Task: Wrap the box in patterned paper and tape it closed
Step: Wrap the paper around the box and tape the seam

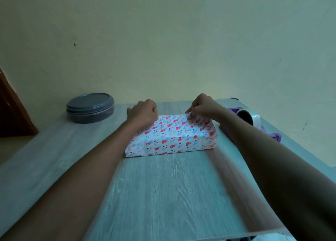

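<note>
Your box point(171, 135) sits on the surface point(163, 186) toward its far edge, roughly midway between the left and right edges, already covered in white paper printed with red and blue hearts. Both of your forearms reach out over the surface to the far side of the box. Your left hand point(144, 111) is at the box's far left corner with its fingers curled under, knuckles up; the fingertips are hidden behind the hand and the box, so you cannot tell from here whether they grip the paper or only press against it. Your right hand point(204, 106) is at the far right corner, and there the fingers point(193, 111) are bent tight together and pinch a raised flap of patterned paper point(190, 115), lifting it a little off the top of the box. Just beside your right forearm, near the right edge of the surface, stands a purple tape dispenser point(272, 133) carrying a roll of clear tape point(251, 119), apart from the box. At the far left corner of the surface rests a round grey container point(90, 107) with its lid on, well apart from the box. A pale yellow wall point(163, 40) rises behind the far edge.
</note>
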A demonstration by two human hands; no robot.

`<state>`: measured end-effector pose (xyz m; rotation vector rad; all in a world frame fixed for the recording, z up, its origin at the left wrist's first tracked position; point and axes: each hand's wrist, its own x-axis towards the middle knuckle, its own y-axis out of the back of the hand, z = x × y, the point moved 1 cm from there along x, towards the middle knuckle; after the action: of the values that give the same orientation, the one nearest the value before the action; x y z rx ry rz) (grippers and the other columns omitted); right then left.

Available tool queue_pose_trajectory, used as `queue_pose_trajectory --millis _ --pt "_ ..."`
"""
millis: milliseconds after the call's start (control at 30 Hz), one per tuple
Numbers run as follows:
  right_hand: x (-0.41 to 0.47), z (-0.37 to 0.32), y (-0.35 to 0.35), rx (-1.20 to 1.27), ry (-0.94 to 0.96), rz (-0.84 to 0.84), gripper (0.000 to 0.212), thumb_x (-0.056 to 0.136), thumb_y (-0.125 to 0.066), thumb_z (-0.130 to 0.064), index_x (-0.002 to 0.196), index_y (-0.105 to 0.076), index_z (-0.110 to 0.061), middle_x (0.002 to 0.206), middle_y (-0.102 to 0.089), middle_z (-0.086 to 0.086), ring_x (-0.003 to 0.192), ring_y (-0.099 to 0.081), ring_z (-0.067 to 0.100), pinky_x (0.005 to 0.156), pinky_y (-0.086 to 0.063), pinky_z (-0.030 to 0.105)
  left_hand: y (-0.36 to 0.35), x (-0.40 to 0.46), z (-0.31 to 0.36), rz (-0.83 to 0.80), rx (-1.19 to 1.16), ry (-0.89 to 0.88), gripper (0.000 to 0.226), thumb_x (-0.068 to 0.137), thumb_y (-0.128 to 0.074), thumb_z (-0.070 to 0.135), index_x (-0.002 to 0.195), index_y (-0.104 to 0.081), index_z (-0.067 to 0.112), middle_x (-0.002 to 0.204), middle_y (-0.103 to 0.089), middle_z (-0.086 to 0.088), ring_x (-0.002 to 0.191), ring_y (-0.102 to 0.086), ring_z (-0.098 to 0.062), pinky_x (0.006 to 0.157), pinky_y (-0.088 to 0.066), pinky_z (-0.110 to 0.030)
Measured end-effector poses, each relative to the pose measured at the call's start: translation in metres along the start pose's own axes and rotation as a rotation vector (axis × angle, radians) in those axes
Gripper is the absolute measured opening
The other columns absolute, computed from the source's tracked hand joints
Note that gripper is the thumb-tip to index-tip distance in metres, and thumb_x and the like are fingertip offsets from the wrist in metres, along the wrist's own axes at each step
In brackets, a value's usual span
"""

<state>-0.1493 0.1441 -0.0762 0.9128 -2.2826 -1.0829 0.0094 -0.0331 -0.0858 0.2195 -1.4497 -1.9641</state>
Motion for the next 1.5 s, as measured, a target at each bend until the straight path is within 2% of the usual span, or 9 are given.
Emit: queue_pose_trajectory --millis 200,367,600,900,1133,1200,1300,1367,1500 --pt "0.009 0.0 -0.003 0.001 0.033 0.0 0.007 0.072 -0.075 -0.011 0.073 -0.068 -0.012 0.092 -0.079 0.017 0.096 -0.076 0.029 0.087 -0.062 0.045 -0.005 0.002 0.002 0.046 -0.089 0.068 0.018 0.084 -0.052 0.01 0.087 -0.063 0.024 0.091 -0.066 0.005 0.091 -0.061 -0.024 0.09 -0.043 -0.043" --pt "0.016 0.004 -0.009 -0.127 0.139 -0.083 0.036 0.089 -0.065 0.004 0.117 -0.079 -0.014 0.107 -0.079 0.004 0.097 -0.071 0.017 0.088 -0.053 0.028 -0.008 0.005 -0.002 -0.013 -0.035 -0.003 0.013 0.093 -0.063 0.016 0.09 -0.063 0.029 0.101 -0.064 0.009 0.106 -0.056 -0.021 0.094 -0.032 -0.049" --pt "0.014 0.006 -0.007 -0.082 0.103 -0.07 0.032 0.089 -0.065 0.007 0.104 -0.084 -0.014 0.099 -0.081 -0.002 0.092 -0.073 0.013 0.092 -0.061 0.035 0.006 -0.045 0.015 0.305 0.002 -0.103 0.01 0.094 -0.058 0.017 0.089 -0.065 0.021 0.094 -0.066 0.0 0.095 -0.063 -0.029 0.08 -0.034 -0.035" --pt "-0.012 -0.002 0.001 -0.023 -0.085 -0.038 0.015 0.082 -0.078 0.005 0.087 -0.083 -0.009 0.072 -0.074 0.003 0.067 -0.064 0.009 0.068 -0.049 0.022 -0.016 -0.106 0.021 0.187 -0.035 -0.074 0.033 0.099 -0.057 0.039 0.109 -0.073 0.012 0.121 -0.052 -0.008 0.124 -0.05 -0.027 0.091 -0.049 -0.04" --pt "-0.058 0.003 0.009 0.198 -0.263 -0.156 0.016 0.074 -0.089 -0.006 0.072 -0.074 -0.005 0.058 -0.064 0.008 0.044 -0.053 0.013 0.055 -0.041 0.022 -0.02 -0.101 0.019 0.033 -0.24 -0.022 0.042 0.098 -0.048 0.031 0.119 -0.072 0.003 0.126 -0.061 -0.019 0.139 -0.038 -0.027 0.104 -0.023 -0.026" --pt "-0.067 0.008 0.008 0.312 -0.273 -0.203 0.024 0.08 -0.085 -0.003 0.067 -0.067 -0.01 0.068 -0.068 0.01 0.059 -0.063 0.017 0.067 -0.051 0.028 -0.012 -0.097 0.021 0.003 -0.326 -0.007 0.03 0.095 -0.053 0.018 0.106 -0.074 0.001 0.123 -0.068 -0.015 0.132 -0.05 -0.024 0.098 -0.034 -0.023" --pt "-0.074 0.013 0.004 0.51 -0.263 -0.214 0.027 0.083 -0.082 0.003 0.066 -0.063 -0.005 0.067 -0.064 0.012 0.061 -0.064 0.021 0.066 -0.058 0.03 -0.002 -0.086 0.025 -0.069 -0.37 0.008 0.03 0.085 -0.059 0.013 0.057 -0.05 0.02 0.062 -0.054 -0.002 0.071 -0.054 -0.016 0.062 -0.037 -0.028" --pt "-0.079 0.012 0.0 0.6 -0.252 -0.247 0.02 0.084 -0.08 0.005 0.071 -0.067 -0.001 0.074 -0.068 0.012 0.068 -0.07 0.021 0.067 -0.061 0.028 0.005 -0.08 0.03 -0.096 -0.397 0.025 0.036 0.084 -0.064 0.019 0.059 -0.038 0.021 0.053 -0.032 0.003 0.053 -0.032 -0.013 0.051 -0.027 -0.027" --pt "-0.09 0.007 -0.018 0.739 -0.201 -0.302 0.015 0.091 -0.075 0.002 0.085 -0.063 0.007 0.07 -0.069 0.015 0.066 -0.074 0.02 0.067 -0.063 0.027 0.013 -0.061 0.048 -0.171 -0.289 0.054 0.037 0.089 -0.07 0.046 0.071 -0.059 0.015 0.063 -0.058 -0.002 0.057 -0.055 -0.02 0.049 -0.035 -0.023"
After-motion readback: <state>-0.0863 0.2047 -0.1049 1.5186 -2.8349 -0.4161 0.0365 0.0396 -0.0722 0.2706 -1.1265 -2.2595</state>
